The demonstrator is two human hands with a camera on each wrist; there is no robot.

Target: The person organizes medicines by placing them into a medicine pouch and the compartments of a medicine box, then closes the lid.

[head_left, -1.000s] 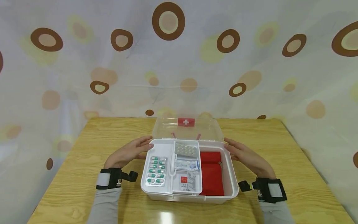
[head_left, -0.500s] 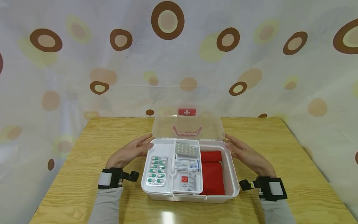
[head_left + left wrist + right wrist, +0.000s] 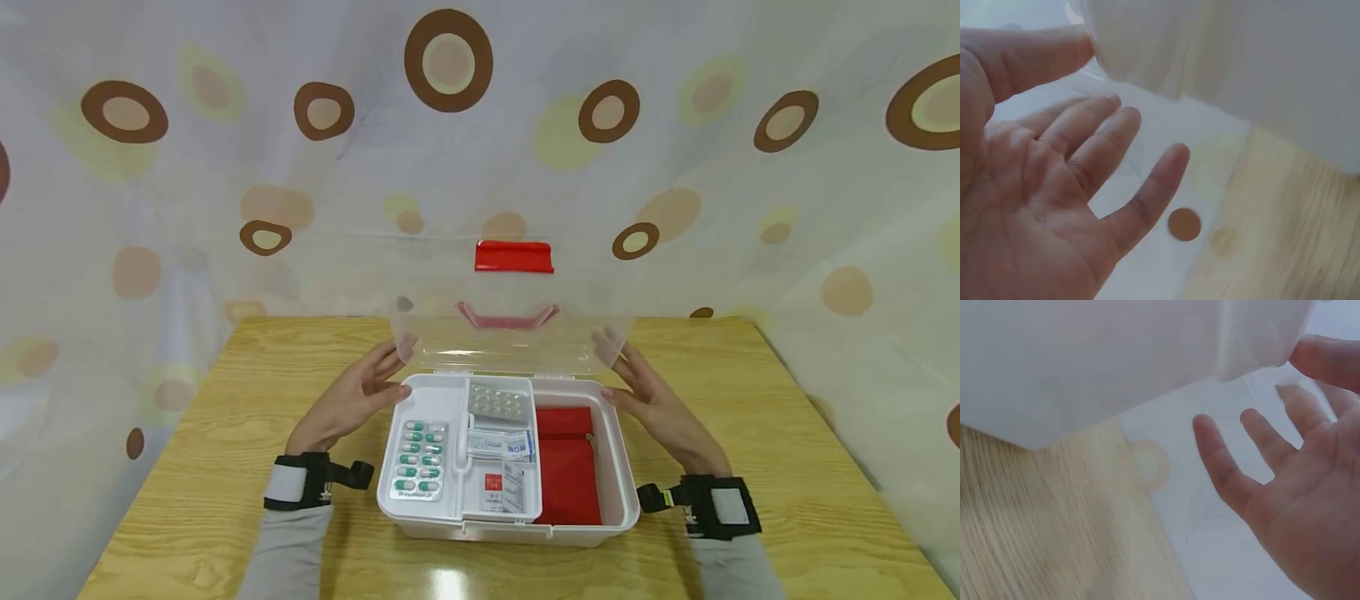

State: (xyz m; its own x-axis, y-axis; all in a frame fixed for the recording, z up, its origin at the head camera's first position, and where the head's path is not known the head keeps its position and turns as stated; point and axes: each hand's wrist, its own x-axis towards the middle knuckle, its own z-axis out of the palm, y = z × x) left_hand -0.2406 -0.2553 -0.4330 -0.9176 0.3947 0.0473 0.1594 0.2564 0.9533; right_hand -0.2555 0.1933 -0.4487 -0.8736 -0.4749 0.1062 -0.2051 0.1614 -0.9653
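A white first-aid box [image 3: 585,536] stands on the table, its clear lid [image 3: 510,354] tilted up at the back on its hinges. The lid carries a red latch [image 3: 514,257] and a pink handle [image 3: 507,317]. My left hand [image 3: 345,408] is at the back left corner, fingertips behind the lid and thumb at the box rim. At the back right corner my right hand [image 3: 667,417] lies the same way. Both wrist views show extended, spread fingers, with the left palm [image 3: 1035,212] and right palm [image 3: 1316,494] beside the white box wall.
Inside the box, a white tray [image 3: 431,400] holds a green-and-white capsule blister [image 3: 420,460], a pill blister [image 3: 497,402] and small packets [image 3: 501,443]. A red zipped pouch [image 3: 567,475] lies on the right. Behind the wooden table [image 3: 172,500] hangs a patterned cloth [image 3: 480,167].
The lid has swung up from leaning back behind the box to a more upright angle. The fingers of both hands have risen behind it, while the box has stayed in place.
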